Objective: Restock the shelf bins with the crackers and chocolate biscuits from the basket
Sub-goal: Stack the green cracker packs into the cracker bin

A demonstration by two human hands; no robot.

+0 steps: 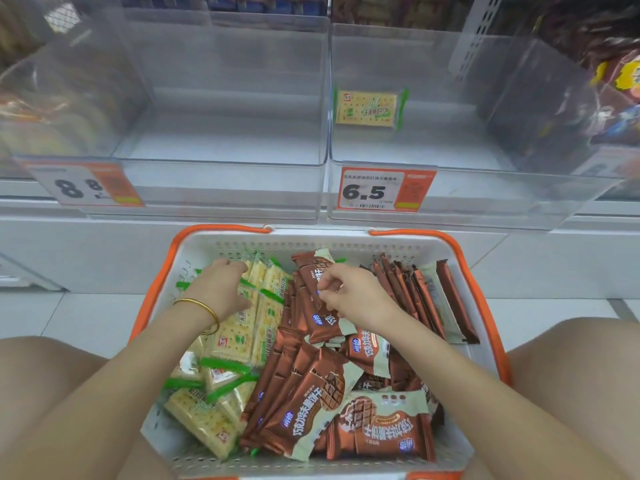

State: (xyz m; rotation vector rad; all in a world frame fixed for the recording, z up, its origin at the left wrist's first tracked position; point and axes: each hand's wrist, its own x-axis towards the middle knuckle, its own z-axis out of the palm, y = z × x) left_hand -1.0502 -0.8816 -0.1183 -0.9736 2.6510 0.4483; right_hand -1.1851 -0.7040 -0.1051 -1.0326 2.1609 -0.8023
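— Orange rim, white walls: is that the basket (346,244) I'm seeing?
— Yes. It sits on the tiled floor between my knees, just in front of the shelf. Cracker packets (242,330) fill its left side. Chocolate biscuit packets (301,403) fill the middle and right, some lying flat, some standing on edge.
— And your hands?
— Both are down in the basket. My left hand (221,282), with a gold bangle (204,311) on the wrist, has its fingers curled over the tops of the upright cracker packets at the far left, thumb against their near side. My right hand (349,292) has its fingertips pinched together on the edge of one brown packet (320,317) near the far middle.
— What about the bins?
— Two clear ones stand side by side above the basket. The left bin (221,174) has an 8.8 price tag (86,185) hanging by its left front corner. The right bin (467,192) carries a 6.5 price tag (384,190) on its front, and a single cracker packet (369,105) lies inside it, towards the back left.
— Is either grip lifting anything clear?
— I cannot tell.
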